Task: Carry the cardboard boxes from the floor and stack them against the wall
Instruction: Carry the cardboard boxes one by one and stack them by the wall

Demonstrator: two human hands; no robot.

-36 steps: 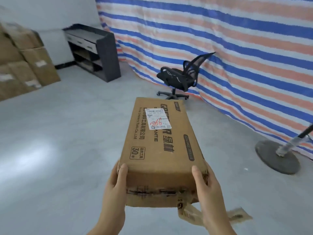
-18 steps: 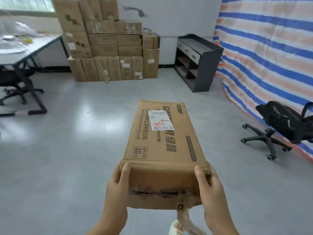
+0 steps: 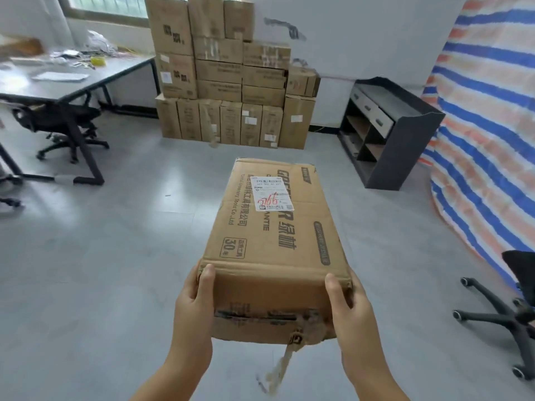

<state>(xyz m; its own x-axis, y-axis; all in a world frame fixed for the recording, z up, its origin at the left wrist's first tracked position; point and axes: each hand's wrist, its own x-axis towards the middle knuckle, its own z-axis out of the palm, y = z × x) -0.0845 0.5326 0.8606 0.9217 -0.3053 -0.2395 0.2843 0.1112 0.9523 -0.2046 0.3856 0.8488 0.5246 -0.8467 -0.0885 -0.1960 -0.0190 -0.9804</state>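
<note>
You hold a long cardboard box (image 3: 275, 244) level at its near end, left hand (image 3: 192, 311) and right hand (image 3: 351, 316) clamping opposite sides, thumbs laid flat on the end face while the other fingers wrap out of sight. The box juts straight ahead of your fingers, clear of the floor, pointing at the stack of cartons (image 3: 228, 82) against the far wall. It looks stiff but scuffed, and probably moderately heavy, so a grip nearer mid-length would likely balance better. Just below your right fingers, a loose strip of tape (image 3: 282, 369) dangles from the torn end.
</note>
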